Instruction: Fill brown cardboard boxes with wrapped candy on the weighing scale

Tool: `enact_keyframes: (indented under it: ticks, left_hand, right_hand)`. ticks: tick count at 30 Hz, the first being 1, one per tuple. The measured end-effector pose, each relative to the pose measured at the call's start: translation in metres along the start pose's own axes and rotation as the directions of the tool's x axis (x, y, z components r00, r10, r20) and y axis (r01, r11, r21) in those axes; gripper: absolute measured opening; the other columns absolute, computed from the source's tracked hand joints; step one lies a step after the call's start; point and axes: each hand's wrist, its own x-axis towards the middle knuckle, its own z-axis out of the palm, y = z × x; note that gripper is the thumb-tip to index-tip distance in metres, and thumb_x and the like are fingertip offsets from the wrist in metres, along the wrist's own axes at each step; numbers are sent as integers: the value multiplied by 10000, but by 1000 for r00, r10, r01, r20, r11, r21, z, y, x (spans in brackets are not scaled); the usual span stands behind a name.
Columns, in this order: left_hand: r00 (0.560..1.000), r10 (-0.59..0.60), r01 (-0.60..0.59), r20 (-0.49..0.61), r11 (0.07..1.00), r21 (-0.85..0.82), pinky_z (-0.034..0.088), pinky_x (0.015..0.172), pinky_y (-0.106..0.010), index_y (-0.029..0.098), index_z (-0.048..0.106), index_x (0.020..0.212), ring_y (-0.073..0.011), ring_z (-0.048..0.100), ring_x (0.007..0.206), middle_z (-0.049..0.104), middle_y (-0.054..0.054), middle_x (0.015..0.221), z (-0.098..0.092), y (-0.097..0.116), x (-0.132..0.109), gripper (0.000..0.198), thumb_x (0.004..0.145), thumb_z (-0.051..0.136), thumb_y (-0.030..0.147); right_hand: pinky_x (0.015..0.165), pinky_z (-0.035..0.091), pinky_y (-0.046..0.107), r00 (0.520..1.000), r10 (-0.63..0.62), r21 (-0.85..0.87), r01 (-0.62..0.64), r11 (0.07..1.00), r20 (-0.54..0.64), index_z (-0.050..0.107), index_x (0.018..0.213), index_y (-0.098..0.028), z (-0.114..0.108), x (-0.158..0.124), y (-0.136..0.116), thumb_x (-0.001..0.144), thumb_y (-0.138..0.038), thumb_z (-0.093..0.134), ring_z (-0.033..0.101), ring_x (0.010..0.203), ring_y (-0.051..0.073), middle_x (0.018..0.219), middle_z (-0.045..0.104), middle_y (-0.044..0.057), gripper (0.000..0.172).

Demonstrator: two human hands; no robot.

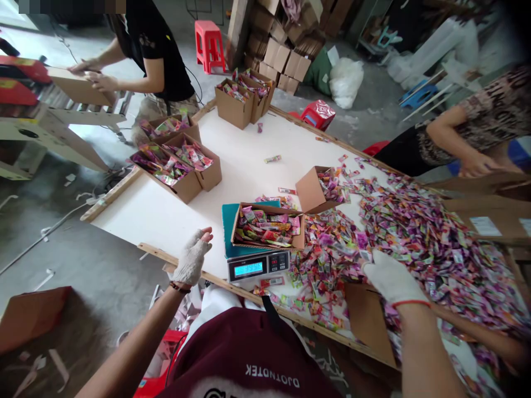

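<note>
My left hand (193,257), in a white knit glove with bare fingertips, is held just left of the scale, its fingers stretched out and nothing in them. A digital scale (249,267) with a lit blue display stands before me. On its teal platform (229,228) rests an open carton (297,241) filled with small colourful wrapped packets (269,225). My right hand (390,276), gloved in white, reaches over the heap of loose packets (415,226). Its fingers are bent together at the packets; what they hold is hidden.
Several filled cartons (209,179) stand on the white table (244,149) at the far left. A tilted carton (311,190) spills packets behind the scale. One co-worker (153,72) handles a box at a conveyor (62,121); another (464,132) stands at the right. A bare forearm (477,331) enters lower right.
</note>
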Motion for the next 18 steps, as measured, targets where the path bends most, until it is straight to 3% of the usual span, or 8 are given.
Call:
enact_keyframes:
  ticks: [2, 5, 10, 14, 18]
  left_hand:
    - [1000, 15, -15, 9, 1000, 10, 466, 991, -378, 158, 639, 1218, -290, 573, 1248, 631, -148, 1271, 4, 4, 0, 682, 745, 728, 640]
    - [999, 34, -34, 20, 999, 25, 465, 993, -385, 163, 649, 1208, -289, 572, 1245, 635, -136, 1247, 9, 9, 2, 660, 753, 724, 635]
    - [993, 110, -113, 48, 991, 72, 481, 985, -386, 162, 662, 1243, -283, 602, 1189, 649, -134, 1256, 26, 25, 9, 640, 787, 714, 608]
    - [969, 226, -234, 95, 968, 87, 484, 988, -375, 174, 679, 1250, -279, 608, 1179, 654, -126, 1286, 42, 42, 12, 609, 809, 701, 594]
    - [966, 243, -256, 93, 950, 178, 475, 999, -396, 171, 704, 1219, -296, 616, 1144, 694, -119, 1188, 52, 50, 7, 607, 799, 690, 609]
  right_hand:
    - [673, 444, 405, 997, 49, -26, -47, 999, 66, 577, 981, -225, 8, 2, 6, 900, -393, 385, 686, 826, 363, 919, 708, 232, 268]
    - [714, 446, 404, 999, -36, 4, 36, 999, 18, 575, 959, -212, 4, -2, -1, 933, -398, 337, 681, 887, 363, 944, 702, 236, 303]
    - [766, 436, 323, 962, -200, 197, 236, 952, -186, 640, 1000, -210, -31, -14, -57, 926, -419, 470, 664, 878, 267, 911, 721, 127, 279]
    - [582, 354, 268, 925, -360, 276, 380, 883, -125, 649, 892, -243, -46, -12, -110, 907, -444, 536, 564, 627, 167, 712, 671, 18, 232]
    - [541, 341, 239, 911, -388, 357, 411, 839, -137, 683, 993, -254, -40, -4, -127, 870, -359, 538, 551, 598, 145, 720, 679, -2, 217]
